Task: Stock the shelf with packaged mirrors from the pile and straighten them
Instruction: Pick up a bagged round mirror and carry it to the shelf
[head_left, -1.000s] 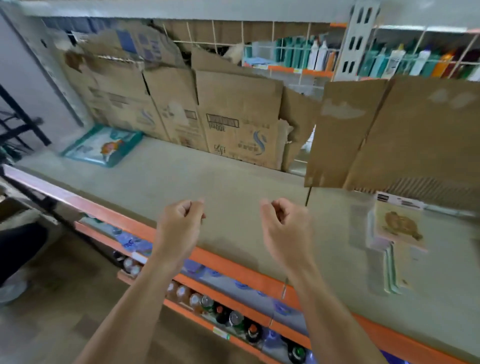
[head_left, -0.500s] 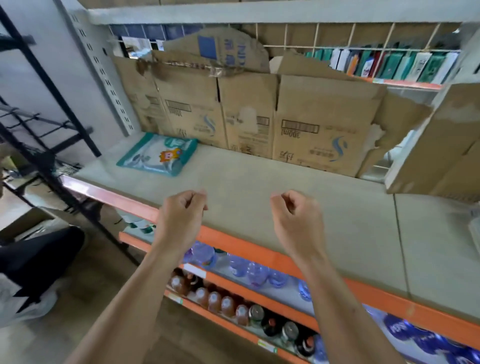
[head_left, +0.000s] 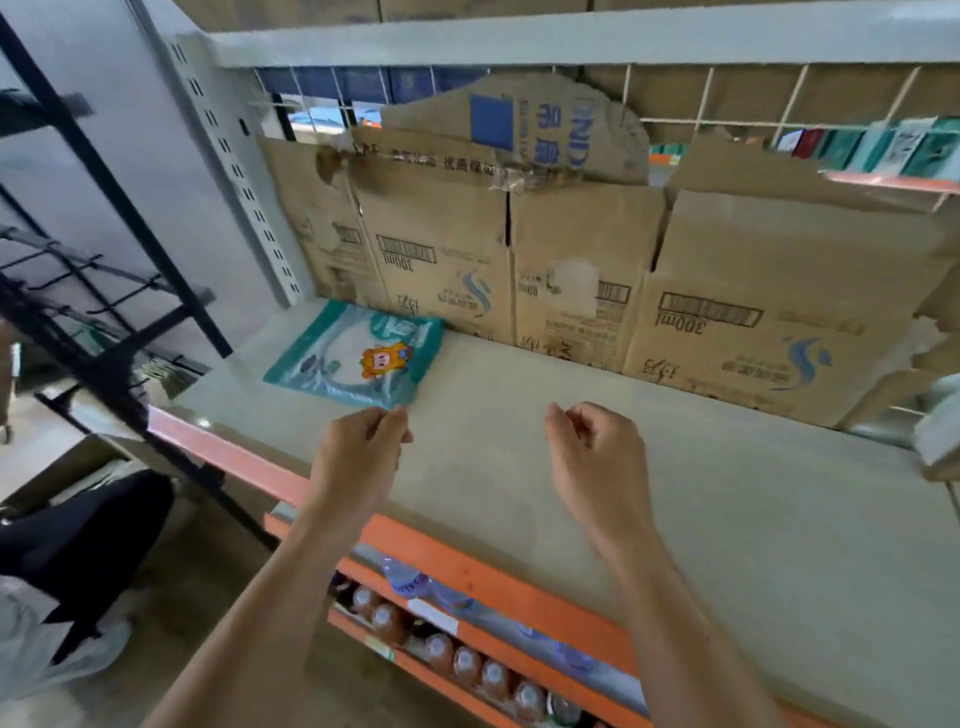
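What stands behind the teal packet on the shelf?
Flattened cardboard stands upright along the shelf back, right behind the teal packet. Above its torn top edge a wire grid shows. Whatever lies behind the cardboard lower down is covered.

Upside-down "300ml" is printed on two flattened cardboard boxes (head_left: 769, 312).
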